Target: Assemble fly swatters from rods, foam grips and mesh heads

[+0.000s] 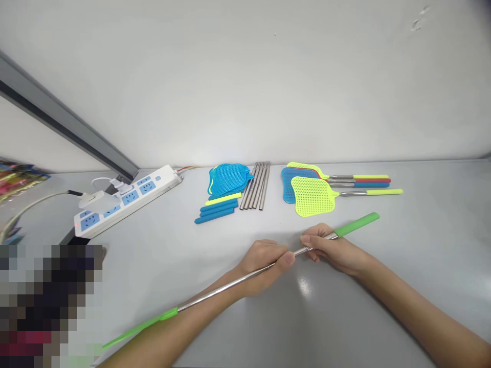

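Both hands hold one green fly swatter [220,295] with an extended telescopic metal rod, slanting from lower left up to the right. My left hand [266,263] is closed round the middle of the rod, thumb along it. My right hand [326,246] pinches the rod just below the green handle grip [356,224]. The green swatter head is seen nearly edge-on above my left forearm. Beyond my hands lie finished-looking swatters: a yellow one [314,197] in front, a blue one [289,185] behind, with yellow, red and blue grips.
Left of those swatters lie several metal rods [258,186], a stack of blue swatter heads [230,179] and loose grips [219,208] in blue and yellow. A white power strip [128,199] with plugs and cables stands at the left. A pale wall [245,92] bounds the grey table [433,230].
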Available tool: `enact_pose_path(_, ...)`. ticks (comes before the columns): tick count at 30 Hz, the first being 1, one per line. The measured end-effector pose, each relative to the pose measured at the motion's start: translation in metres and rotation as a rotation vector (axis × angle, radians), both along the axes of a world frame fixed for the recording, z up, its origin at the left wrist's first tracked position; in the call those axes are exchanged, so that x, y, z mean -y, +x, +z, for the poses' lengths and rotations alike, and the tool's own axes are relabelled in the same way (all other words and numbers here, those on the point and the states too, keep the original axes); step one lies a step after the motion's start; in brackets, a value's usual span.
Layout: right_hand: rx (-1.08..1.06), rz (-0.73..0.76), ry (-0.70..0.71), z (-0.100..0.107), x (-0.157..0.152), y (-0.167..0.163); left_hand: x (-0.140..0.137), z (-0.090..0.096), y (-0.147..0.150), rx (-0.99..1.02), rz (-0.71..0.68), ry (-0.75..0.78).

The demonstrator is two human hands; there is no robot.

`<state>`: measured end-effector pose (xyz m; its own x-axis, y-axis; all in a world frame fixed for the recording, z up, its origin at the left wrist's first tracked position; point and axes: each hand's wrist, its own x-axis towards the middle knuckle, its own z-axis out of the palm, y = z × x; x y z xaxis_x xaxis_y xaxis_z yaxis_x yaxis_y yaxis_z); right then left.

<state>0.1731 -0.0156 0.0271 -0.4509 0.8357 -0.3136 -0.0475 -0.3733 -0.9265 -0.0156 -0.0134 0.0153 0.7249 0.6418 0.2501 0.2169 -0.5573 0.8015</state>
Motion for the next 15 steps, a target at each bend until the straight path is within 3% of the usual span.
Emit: enact_pose_path(15,0.042,0.013,0.088,-0.0085,-0.0036,0.0082,-0.0015,0.0002,0.0002,-0.019,0.072,-0.059)
